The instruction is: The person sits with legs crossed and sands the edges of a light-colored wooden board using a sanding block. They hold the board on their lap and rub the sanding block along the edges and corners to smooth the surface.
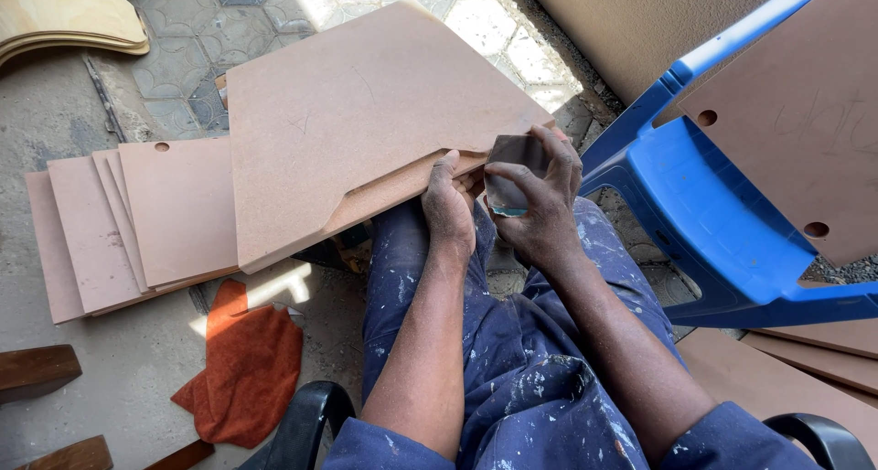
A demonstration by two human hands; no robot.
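Note:
A large brown fibreboard panel [366, 104] with a stepped cut-out edge rests across my knees. My left hand [450, 209] grips its near edge, fingers curled under the board. Just to its right, my right hand [540, 200] holds a small folded piece of grey sandpaper [514, 157] against the panel's right corner. Both forearms reach out over my blue, paint-spattered trousers [512, 360].
Several similar cut panels [137, 223] lie stacked on the floor at left. An orange cloth [242, 365] lies beside my legs. A blue plastic chair [722, 223] at right carries another drilled panel [805, 113]. Curved plywood pieces [64, 17] sit top left, more boards bottom right [805, 360].

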